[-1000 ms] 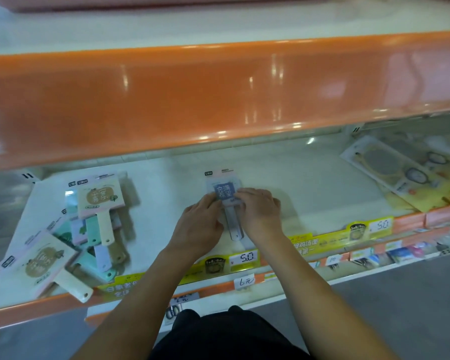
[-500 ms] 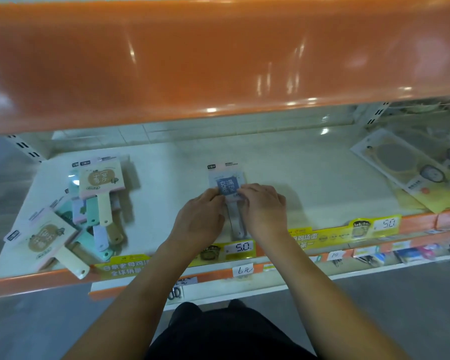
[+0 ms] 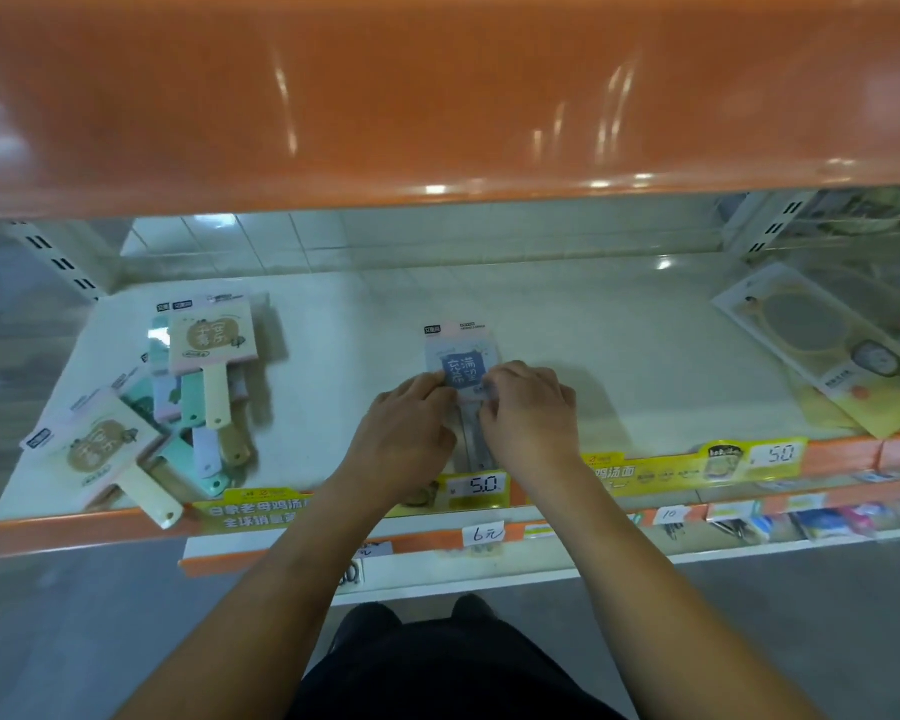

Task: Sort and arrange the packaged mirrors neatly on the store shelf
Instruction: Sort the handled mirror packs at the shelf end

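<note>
Flanking hands (image 3: 404, 426): jumbled mirror pile (image 3: 178, 402)

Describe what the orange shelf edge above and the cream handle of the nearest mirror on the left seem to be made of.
Orange shelf edge: probably glossy painted metal or plastic; lights reflect as streaks. Cream mirror handle: likely smooth matte plastic, uniform colour, moulded hanging hole.

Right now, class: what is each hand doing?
Left hand: fingers closed on the blue packaged mirror.
Right hand: fingers closed on the same mirror.
</note>
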{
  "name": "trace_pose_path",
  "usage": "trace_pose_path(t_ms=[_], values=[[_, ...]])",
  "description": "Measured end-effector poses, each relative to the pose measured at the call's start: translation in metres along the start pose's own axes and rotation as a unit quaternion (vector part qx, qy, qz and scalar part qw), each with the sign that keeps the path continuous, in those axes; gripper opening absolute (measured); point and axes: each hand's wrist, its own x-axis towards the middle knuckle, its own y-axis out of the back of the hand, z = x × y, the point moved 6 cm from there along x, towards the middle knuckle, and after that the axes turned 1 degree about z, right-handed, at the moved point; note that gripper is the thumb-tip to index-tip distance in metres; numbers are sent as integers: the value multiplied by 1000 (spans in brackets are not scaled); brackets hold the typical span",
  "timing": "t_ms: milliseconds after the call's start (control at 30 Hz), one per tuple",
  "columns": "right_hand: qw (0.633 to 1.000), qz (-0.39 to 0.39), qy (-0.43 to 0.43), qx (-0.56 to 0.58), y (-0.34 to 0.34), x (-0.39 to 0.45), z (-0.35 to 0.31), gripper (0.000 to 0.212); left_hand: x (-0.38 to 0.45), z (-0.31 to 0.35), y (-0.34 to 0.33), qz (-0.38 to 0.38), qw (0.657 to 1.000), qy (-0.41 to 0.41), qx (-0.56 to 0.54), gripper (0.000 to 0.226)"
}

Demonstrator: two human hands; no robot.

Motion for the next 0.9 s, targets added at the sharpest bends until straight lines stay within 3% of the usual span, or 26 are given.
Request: trace_pose_path(t_ms=[100,200,400,633,900], values=[[999,-34,-31,-19,8,12,-5,25,-5,-7,9,10,1000,0,3,52],[999,-9,-34,-1,14,16,-17,27,-21,-23,27,64,998,28,7,53],[995,9,48,89,1,14,-83,35,-67,-82,58,160,979,123,9,51],[983,-35,127,127,-26,16,-165,40,-112,-140,77,184,959,217,16,49],[978,-34,173,111,-50,16,-232,44,-139,-185,88,208,946,249,22,47]])
